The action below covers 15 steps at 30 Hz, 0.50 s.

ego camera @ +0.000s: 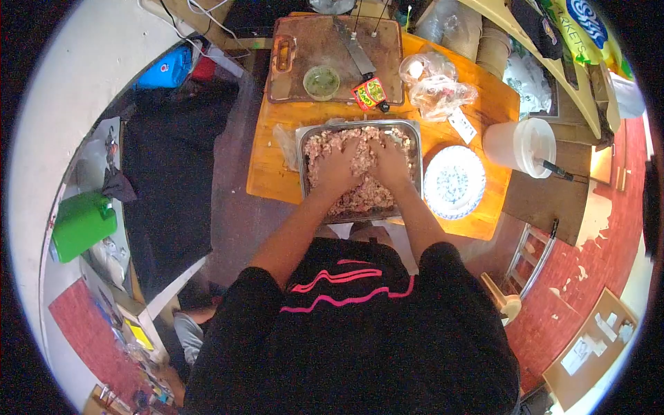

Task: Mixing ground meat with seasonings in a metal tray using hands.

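Observation:
A deep rectangular metal tray [359, 217] at the table's near side holds a mass of pinkish minced meat [363, 195] with pale bits in it. Both hands are down in the meat. My left hand [336, 167] presses into the left half, and my right hand [390, 160] lies to the right, near the far corner. The fingers are partly buried, so whether either hand closes on meat is hidden. Right of the tray, a white plate [454, 181] with a blue pattern rests on the wooden table [275, 171].
Beyond the tray lies a brown cutting board [321, 46] with a large knife [357, 51], a small bowl of green-flecked liquid [321, 83] and a red seasoning packet [369, 94]. Clear plastic bags [441, 96] and a white bucket [519, 148] stand right. A person's leg [188, 334] shows lower left.

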{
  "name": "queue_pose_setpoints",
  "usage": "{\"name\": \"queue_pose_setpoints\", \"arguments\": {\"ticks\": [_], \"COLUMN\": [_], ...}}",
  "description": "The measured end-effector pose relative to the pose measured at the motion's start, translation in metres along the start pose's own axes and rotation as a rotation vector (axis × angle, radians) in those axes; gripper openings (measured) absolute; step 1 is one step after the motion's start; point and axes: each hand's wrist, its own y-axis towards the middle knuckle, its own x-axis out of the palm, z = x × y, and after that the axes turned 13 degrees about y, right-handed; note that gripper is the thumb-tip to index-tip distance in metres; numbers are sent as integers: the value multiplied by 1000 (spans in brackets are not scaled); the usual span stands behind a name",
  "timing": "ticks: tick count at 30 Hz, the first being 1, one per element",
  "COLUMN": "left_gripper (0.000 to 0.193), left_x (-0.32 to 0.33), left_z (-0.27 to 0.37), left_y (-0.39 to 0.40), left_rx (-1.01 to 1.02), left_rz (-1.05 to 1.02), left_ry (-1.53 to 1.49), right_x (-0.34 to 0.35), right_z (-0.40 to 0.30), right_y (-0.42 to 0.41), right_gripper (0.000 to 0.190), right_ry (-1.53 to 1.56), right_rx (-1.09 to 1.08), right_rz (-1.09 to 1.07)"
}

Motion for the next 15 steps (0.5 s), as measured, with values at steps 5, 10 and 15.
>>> {"name": "queue_pose_setpoints", "arguments": {"ticks": [5, 10, 15], "left_gripper": [55, 22, 35], "left_x": [8, 3, -7], "left_z": [1, -6, 6], "left_y": [20, 8, -33], "left_rx": [-42, -40, 110], "left_rz": [-109, -92, 10], "left_ry": [-9, -54, 63], "right_x": [8, -34, -27], "right_z": [21, -25, -24], "right_y": [10, 4, -42], "right_gripper": [62, 56, 68], "right_ry": [269, 253, 231], "right_rx": [-11, 325, 54], "right_rz": [-101, -251, -104]}}
